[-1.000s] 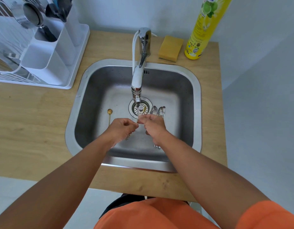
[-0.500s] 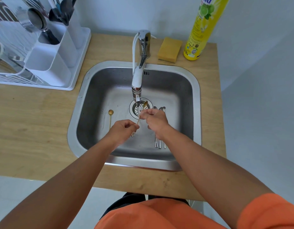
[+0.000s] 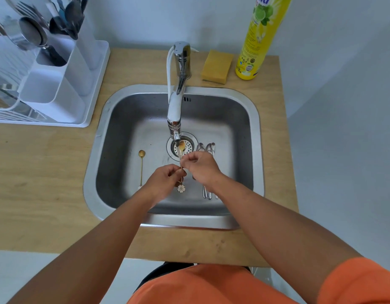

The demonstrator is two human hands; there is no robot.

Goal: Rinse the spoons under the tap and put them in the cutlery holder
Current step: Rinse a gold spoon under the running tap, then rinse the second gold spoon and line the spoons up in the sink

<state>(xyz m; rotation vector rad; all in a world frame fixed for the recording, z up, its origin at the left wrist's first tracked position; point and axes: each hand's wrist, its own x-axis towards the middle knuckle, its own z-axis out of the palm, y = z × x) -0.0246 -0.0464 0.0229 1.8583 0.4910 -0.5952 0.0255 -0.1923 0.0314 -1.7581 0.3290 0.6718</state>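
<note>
Both hands hold one thin gold spoon [image 3: 181, 148] with a white flower charm on its handle end over the steel sink [image 3: 254, 119]. Its bowl sits right under the tap [image 3: 176, 110] spout, above the drain. My left hand [image 3: 165, 179] pinches the lower handle; my right hand [image 3: 200, 166] pinches the handle higher up. A second gold spoon [image 3: 141, 165] lies on the sink floor to the left. Several silver spoons [image 3: 208, 172] lie to the right, partly hidden by my right hand. The white cutlery holder [image 3: 58, 80] stands on the far left with cutlery in it.
A white dish rack [image 3: 5, 102] sits at the far left on the wooden counter [image 3: 36, 183]. A yellow sponge [image 3: 216, 67] and a yellow dish-soap bottle [image 3: 258, 38] stand behind the sink on the right. The counter ends just right of the sink.
The gold spoon's bowl has come up out of my fingers to just under the spout. My right hand has slid down the handle, and the flower charm now hangs below my left hand.
</note>
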